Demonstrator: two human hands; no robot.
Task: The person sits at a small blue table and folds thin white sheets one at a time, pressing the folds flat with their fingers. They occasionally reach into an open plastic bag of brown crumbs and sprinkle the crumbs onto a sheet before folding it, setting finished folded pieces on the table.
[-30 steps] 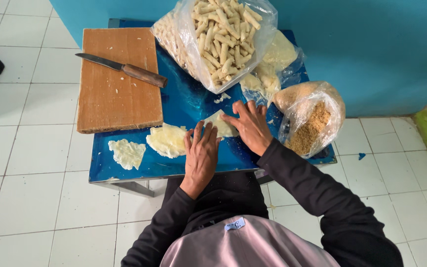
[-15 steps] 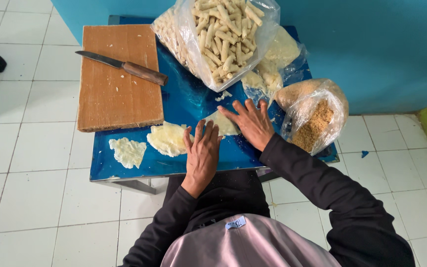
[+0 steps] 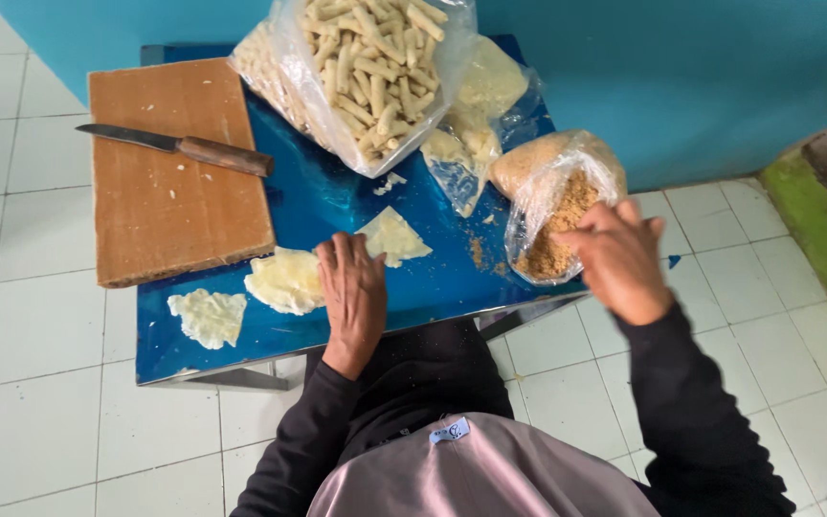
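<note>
My left hand [image 3: 354,299] lies flat, fingers together, on the blue table top [image 3: 318,196], its fingertips at the edge of a thin pale wrapper sheet [image 3: 392,236]. A stack of similar sheets [image 3: 284,280] sits just left of that hand, and another piece [image 3: 208,317] lies further left. My right hand [image 3: 617,257] hovers with fingers spread at the mouth of an open plastic bag of brown crumbs [image 3: 559,206] on the table's right edge; it holds nothing visible.
A wooden cutting board [image 3: 174,196] with a wooden-handled knife [image 3: 179,146] fills the table's left part. A large clear bag of pale rolled sticks [image 3: 366,62] and a smaller bag of pale dough [image 3: 476,115] stand at the back. Blue wall behind, white floor tiles around.
My right hand left the wrapper sheet and moved right to the mouth of the crumb bag. My left hand stayed flat on the table.
</note>
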